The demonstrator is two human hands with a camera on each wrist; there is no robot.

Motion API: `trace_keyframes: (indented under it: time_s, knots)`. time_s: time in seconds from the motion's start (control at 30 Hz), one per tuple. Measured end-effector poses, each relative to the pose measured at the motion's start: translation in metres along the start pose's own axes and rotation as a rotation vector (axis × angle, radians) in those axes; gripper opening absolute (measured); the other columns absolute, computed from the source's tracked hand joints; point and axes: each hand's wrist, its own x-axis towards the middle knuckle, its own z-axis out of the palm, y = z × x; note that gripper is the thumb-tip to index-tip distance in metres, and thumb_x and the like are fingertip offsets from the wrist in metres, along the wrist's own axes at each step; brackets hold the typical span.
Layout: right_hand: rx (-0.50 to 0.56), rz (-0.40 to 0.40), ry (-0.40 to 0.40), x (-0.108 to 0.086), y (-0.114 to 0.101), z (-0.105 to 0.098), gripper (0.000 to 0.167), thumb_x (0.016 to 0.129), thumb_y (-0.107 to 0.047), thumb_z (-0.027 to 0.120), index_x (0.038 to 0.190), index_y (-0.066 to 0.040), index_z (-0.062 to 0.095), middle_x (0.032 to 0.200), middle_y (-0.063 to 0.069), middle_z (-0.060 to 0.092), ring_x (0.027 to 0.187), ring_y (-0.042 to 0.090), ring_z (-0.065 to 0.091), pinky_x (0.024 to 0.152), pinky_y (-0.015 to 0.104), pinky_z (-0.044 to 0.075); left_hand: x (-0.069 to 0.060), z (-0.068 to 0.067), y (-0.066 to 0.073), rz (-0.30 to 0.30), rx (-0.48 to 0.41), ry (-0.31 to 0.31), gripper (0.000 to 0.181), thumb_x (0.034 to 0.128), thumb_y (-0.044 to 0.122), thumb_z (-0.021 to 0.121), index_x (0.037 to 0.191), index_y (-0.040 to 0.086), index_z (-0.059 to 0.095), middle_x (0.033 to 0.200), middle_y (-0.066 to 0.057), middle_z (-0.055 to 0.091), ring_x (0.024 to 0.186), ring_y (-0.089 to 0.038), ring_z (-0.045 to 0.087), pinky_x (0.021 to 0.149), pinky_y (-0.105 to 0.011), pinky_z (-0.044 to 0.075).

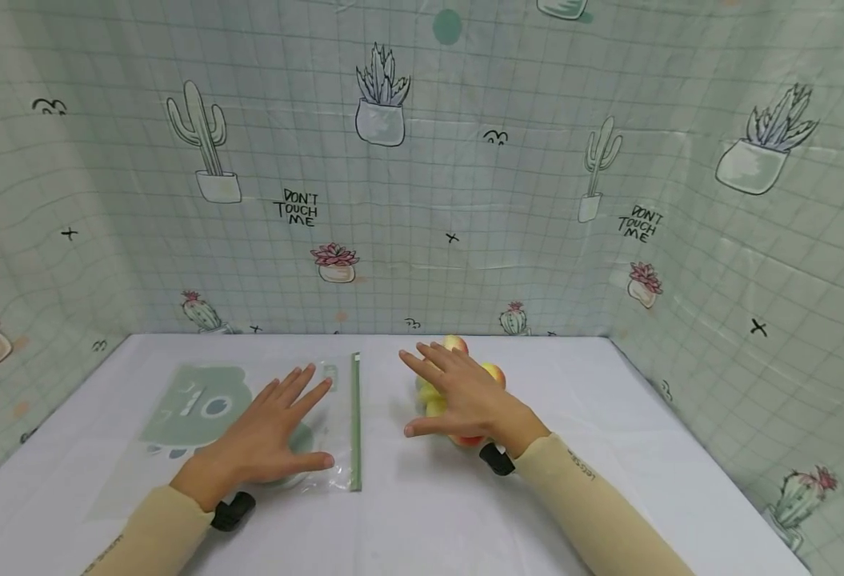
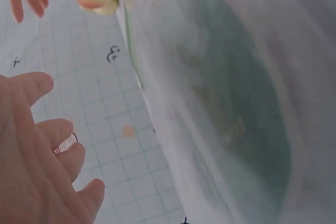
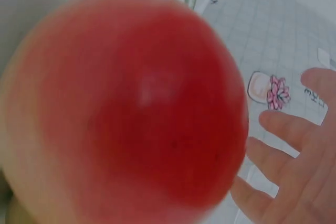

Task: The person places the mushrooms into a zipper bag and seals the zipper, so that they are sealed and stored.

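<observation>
Both hands lay over a white tabletop (image 1: 422, 524), seen from the head camera. The left hand (image 1: 263, 436), at eight o'clock of that view, had its fingers spread and grasped nothing; it lay over a clear bag (image 1: 194, 412) bearing a green printed figure, whose green closure strip (image 1: 355, 424) formed the three o'clock edge. The right hand (image 1: 465, 396), at five o'clock, likewise had its fingers extended and free of any grip. It partly hid a cluster of yellow-and-red fruits (image 1: 494, 374), parts of which showed past the hand at twelve, one and six o'clock; contact between hand and fruits could not be determined. The bag lay flat at the fruits' nine o'clock, apart from them. In the right wrist view, a large, blurred red fruit (image 3: 131, 108) filled the nine o'clock side, with the fingers at four o'clock. A grid-patterned cloth (image 1: 407, 192) with cactus drawings stood at twelve o'clock.
</observation>
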Motion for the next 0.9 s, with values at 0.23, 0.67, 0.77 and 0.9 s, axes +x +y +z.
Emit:
trace_keyframes:
  time_s: [0.23,0.67,0.77,0.9]
  knots:
    - [-0.003,0.004,-0.027,0.006,-0.008,0.006,0.102,0.069,-0.089,0.042,0.153,-0.038,0.014,0.155,0.002,0.025,0.143,0.022,0.019,0.114,0.041,0.015,0.005,0.005,0.003,-0.034,-0.005,-0.015,0.098,0.0756,0.070,0.063,0.152,0.019,0.028,0.157,-0.013,0.015,0.143,-0.036,0.015,0.111,-0.056,0.012]
    - [-0.024,0.030,-0.119,0.016,-0.020,0.012,0.102,0.068,-0.091,0.039,0.152,-0.036,0.018,0.154,0.005,0.027,0.141,0.030,0.025,0.114,0.045,0.016,0.018,0.005,0.002,-0.075,-0.052,-0.089,0.098,0.0751,0.064,0.068,0.151,0.014,0.030,0.156,-0.019,0.016,0.141,-0.040,0.015,0.109,-0.059,0.014]
    - [-0.042,0.029,-0.126,0.019,-0.024,0.014,0.102,0.068,-0.090,0.040,0.152,-0.036,0.020,0.152,0.006,0.031,0.139,0.029,0.029,0.114,0.045,0.017,0.021,0.005,0.001,-0.087,-0.056,-0.117,0.098,0.0745,0.062,0.070,0.151,0.014,0.031,0.156,-0.019,0.016,0.141,-0.041,0.014,0.109,-0.060,0.015]
    - [-0.070,0.026,-0.135,0.023,-0.027,0.017,0.103,0.068,-0.091,0.038,0.152,-0.035,0.022,0.151,0.006,0.034,0.138,0.028,0.032,0.113,0.045,0.019,0.023,0.004,0.000,-0.105,-0.064,-0.155,0.099,0.0735,0.061,0.072,0.151,0.015,0.031,0.156,-0.020,0.016,0.141,-0.041,0.014,0.109,-0.060,0.015]
